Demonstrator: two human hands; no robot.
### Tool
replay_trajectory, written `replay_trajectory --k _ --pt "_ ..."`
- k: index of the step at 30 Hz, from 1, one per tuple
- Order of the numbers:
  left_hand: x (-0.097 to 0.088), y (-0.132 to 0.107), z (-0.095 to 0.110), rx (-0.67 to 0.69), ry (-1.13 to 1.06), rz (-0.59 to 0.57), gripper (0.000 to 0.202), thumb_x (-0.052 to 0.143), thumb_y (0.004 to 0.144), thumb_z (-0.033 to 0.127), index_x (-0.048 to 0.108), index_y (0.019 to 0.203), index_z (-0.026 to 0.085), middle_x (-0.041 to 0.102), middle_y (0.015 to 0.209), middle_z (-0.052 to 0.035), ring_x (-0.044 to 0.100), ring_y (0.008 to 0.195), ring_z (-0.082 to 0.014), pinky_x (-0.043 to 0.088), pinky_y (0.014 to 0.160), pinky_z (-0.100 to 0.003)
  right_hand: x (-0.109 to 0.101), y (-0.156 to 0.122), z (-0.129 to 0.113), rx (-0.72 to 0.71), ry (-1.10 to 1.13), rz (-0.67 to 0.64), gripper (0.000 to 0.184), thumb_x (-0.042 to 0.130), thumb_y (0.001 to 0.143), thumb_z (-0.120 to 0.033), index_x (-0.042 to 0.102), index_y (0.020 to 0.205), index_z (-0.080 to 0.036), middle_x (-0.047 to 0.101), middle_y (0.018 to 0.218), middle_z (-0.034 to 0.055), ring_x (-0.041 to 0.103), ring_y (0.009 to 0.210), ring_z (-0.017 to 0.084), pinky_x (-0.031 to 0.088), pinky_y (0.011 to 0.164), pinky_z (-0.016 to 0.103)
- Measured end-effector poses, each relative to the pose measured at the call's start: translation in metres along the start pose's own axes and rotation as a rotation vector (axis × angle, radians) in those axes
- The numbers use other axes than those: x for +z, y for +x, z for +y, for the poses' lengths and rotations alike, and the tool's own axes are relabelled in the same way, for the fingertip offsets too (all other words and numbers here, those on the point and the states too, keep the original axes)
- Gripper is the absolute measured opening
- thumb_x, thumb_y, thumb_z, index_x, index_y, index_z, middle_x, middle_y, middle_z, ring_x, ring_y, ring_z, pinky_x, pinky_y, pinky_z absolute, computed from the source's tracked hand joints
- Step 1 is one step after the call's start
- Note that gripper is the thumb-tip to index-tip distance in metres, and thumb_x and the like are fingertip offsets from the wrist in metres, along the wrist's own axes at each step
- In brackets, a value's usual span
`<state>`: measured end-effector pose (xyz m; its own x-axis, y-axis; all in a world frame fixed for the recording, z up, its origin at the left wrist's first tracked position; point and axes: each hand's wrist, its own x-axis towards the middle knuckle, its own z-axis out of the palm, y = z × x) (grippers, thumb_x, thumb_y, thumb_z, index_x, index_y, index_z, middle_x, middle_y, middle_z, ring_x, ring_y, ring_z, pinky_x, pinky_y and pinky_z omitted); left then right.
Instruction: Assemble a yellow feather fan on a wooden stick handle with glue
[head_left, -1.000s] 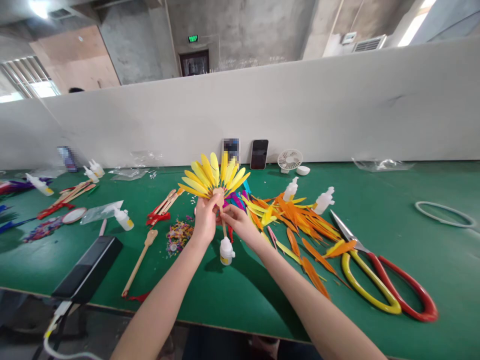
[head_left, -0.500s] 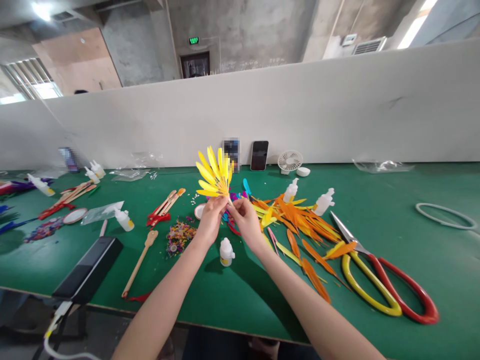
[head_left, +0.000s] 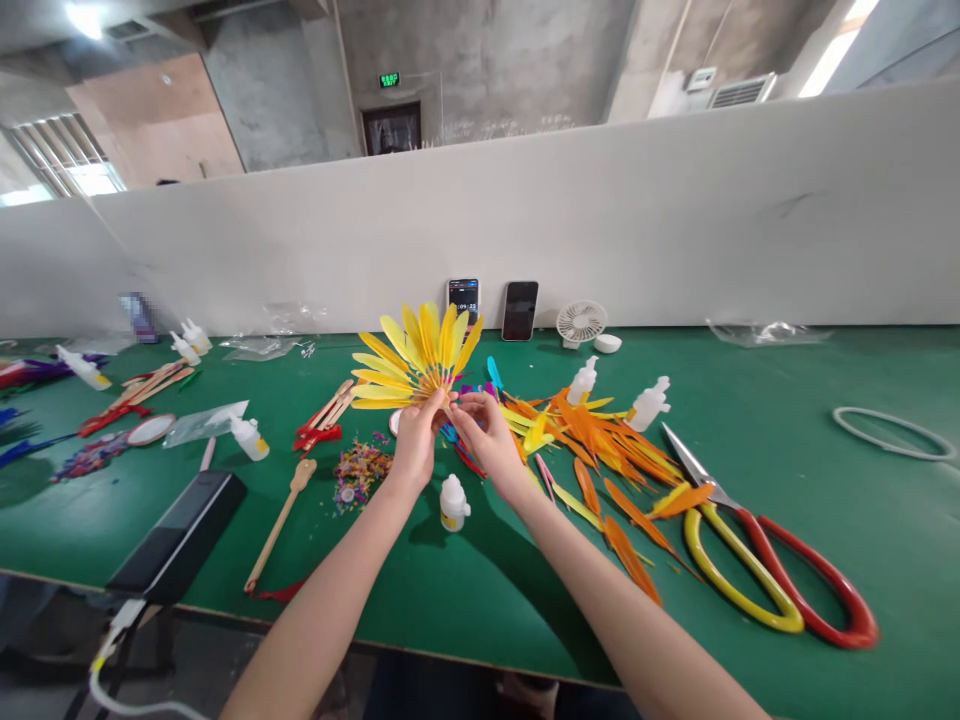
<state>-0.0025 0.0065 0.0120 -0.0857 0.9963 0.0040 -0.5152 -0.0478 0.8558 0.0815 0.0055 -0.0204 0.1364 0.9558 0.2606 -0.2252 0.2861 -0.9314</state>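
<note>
A fan of yellow feathers (head_left: 420, 350) is spread above the table, its base pinched between my two hands. My left hand (head_left: 417, 432) is closed on the lower left of the base, thumb up against it. Close beside it, my right hand (head_left: 486, 425) pinches the base from the right with its fingertips. The handle part inside my fingers is mostly hidden. Below the hands a small white glue bottle (head_left: 453, 504) stands upright. Orange and yellow feathers (head_left: 600, 440) lie in a loose pile to the right of my right hand.
Large scissors (head_left: 772, 560) with red and yellow handles lie at right. More glue bottles (head_left: 649, 404) stand behind the feathers. Wooden sticks (head_left: 281, 525), a heap of colourful bits (head_left: 361, 472) and a black power bank (head_left: 178, 535) lie left. Phones (head_left: 519, 311) and a small fan (head_left: 581, 322) line the partition.
The yellow feather fan has turned and opened out wider, now facing me more fully and reaching further left. Both hands have shifted slightly around its base.
</note>
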Motion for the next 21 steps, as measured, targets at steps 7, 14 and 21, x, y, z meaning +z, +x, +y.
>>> replay_trajectory --k 7,14,21 --pt "0.001 -0.003 -0.007 -0.004 0.062 -0.088 0.026 0.071 0.053 0.03 0.067 0.072 0.013 0.069 0.073 -0.0047 0.062 0.082 -0.0201 0.047 0.075 -0.03 -0.006 -0.001 -0.016 0.128 0.114 -0.088 0.026 0.061 0.064 -0.042 0.059 0.081 -0.022 0.063 0.085 0.001 0.056 0.086 0.018 0.042 0.079 0.031" --pt "0.003 -0.007 -0.011 -0.005 0.12 -0.182 0.027 0.071 0.055 0.028 0.068 0.079 0.013 0.069 0.083 -0.0066 0.061 0.089 -0.0225 0.044 0.085 -0.035 -0.009 -0.001 -0.024 0.155 0.202 -0.041 0.022 0.065 0.061 -0.037 0.053 0.057 -0.019 0.05 0.057 -0.0053 0.048 0.06 0.01 0.039 0.061 0.023" --pt "0.004 -0.007 -0.015 -0.002 0.172 -0.178 0.025 0.071 0.054 0.022 0.068 0.077 0.014 0.069 0.081 -0.0055 0.061 0.089 -0.0229 0.042 0.087 -0.036 -0.004 -0.001 -0.03 0.212 0.233 0.07 0.025 0.064 0.053 -0.036 0.046 0.056 -0.021 0.048 0.053 -0.0056 0.048 0.057 0.012 0.039 0.056 0.025"
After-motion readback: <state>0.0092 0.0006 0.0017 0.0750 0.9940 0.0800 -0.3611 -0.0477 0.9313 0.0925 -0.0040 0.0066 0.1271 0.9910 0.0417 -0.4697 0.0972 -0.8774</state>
